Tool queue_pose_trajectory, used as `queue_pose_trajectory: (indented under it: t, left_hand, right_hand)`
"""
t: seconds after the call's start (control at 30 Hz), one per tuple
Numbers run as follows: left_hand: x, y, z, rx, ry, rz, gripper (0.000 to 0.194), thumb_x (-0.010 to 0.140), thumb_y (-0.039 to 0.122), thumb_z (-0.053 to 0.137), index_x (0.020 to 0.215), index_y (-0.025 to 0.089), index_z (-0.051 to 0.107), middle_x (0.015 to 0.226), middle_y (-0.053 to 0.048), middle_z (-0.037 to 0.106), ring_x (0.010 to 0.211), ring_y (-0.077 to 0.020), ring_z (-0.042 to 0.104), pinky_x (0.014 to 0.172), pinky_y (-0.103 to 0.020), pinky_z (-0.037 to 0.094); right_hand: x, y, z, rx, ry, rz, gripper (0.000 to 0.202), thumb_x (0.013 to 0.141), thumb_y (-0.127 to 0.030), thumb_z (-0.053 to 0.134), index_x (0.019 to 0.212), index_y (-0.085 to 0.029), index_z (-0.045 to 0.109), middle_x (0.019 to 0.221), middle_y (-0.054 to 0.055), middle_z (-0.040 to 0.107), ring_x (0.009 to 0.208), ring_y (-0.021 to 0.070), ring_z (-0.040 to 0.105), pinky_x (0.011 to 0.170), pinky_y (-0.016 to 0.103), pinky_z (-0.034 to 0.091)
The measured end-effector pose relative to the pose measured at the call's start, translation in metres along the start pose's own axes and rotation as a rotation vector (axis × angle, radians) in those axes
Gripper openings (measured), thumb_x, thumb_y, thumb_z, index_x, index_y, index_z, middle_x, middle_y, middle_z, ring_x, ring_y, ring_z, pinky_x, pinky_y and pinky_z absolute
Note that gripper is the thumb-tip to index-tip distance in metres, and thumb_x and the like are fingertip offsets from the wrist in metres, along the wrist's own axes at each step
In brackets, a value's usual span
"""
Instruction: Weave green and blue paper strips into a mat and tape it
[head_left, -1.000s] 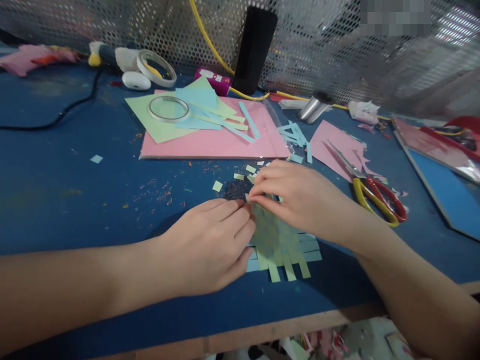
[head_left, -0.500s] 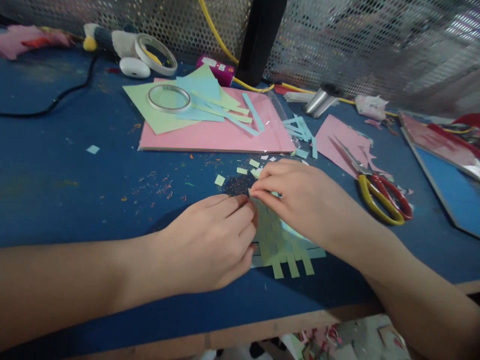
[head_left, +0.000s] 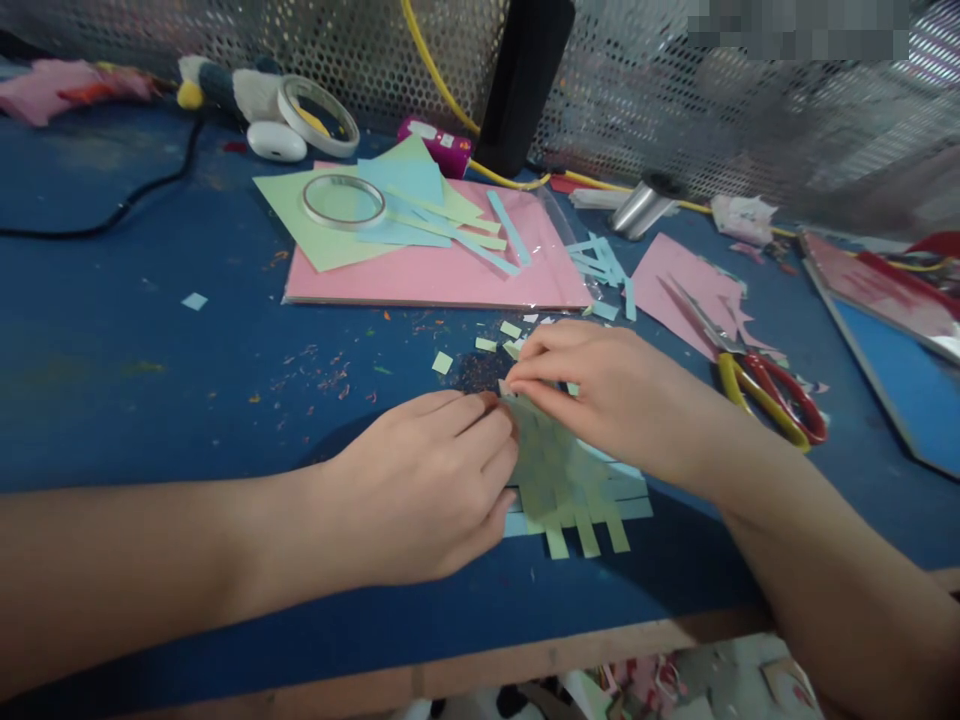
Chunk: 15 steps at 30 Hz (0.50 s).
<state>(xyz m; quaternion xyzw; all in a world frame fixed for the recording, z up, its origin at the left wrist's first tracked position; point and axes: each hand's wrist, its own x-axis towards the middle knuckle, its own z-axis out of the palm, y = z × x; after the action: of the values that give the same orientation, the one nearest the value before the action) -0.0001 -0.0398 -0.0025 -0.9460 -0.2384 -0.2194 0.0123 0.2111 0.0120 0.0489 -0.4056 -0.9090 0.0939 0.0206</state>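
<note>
A mat of woven paper strips (head_left: 559, 475), green crossed with light blue, lies on the blue table near its front edge. Strip ends stick out at its bottom and right. My left hand (head_left: 442, 475) is closed at the mat's upper left corner, its fingers curled and covering that side. My right hand (head_left: 592, 385) pinches a small pale bit of paper at the top corner, thumb against forefinger, close to the left fingertips. What the left fingertips grip is hidden behind the knuckles. Small green paper pieces (head_left: 442, 363) and dark crumbs (head_left: 480, 372) lie just beyond the hands.
Behind lies a pink paper pack (head_left: 442, 285) with coloured sheets and a tape roll (head_left: 343, 201) on it. Scissors (head_left: 772, 385) rest at right beside pink paper (head_left: 679, 285). A blue board (head_left: 907, 370) is far right; a black cable (head_left: 150, 195) runs at left.
The view has shifted slightly, so the things on the table appear a little to the right. Both hands stay at the mat's upper corner with nearly the same grip.
</note>
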Motion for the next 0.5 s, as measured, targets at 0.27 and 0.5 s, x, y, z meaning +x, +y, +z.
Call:
queue_pose_trajectory:
  t: [0.27,0.5]
  left_hand:
    - [-0.0011,0.0007,0.0006,-0.011,0.016,-0.004,0.038,0.104,0.028,0.044,0.106,0.006,0.075,0.109,-0.018,0.076,0.103,-0.034,0.071,0.085,-0.046,0.06]
    - [-0.001,0.0005,0.002,-0.009,0.032,-0.002,0.037,0.104,0.027,0.045,0.105,0.006,0.075,0.11,-0.017,0.077,0.106,-0.0335,0.071,0.091,-0.045,0.06]
  right_hand:
    - [-0.0035,0.0012,0.0033,-0.184,0.039,-0.109,0.034,0.105,-0.026,0.049,0.095,-0.016,0.079,0.097,0.011,0.078,0.097,0.0287,0.069,0.085,0.043,0.049]
    - [-0.0055,-0.0041,0.0037,-0.334,0.059,-0.189,0.026,0.099,-0.019,0.053,0.086,-0.018,0.075,0.095,0.01,0.077,0.097,0.0306,0.066,0.081,0.043,0.045]
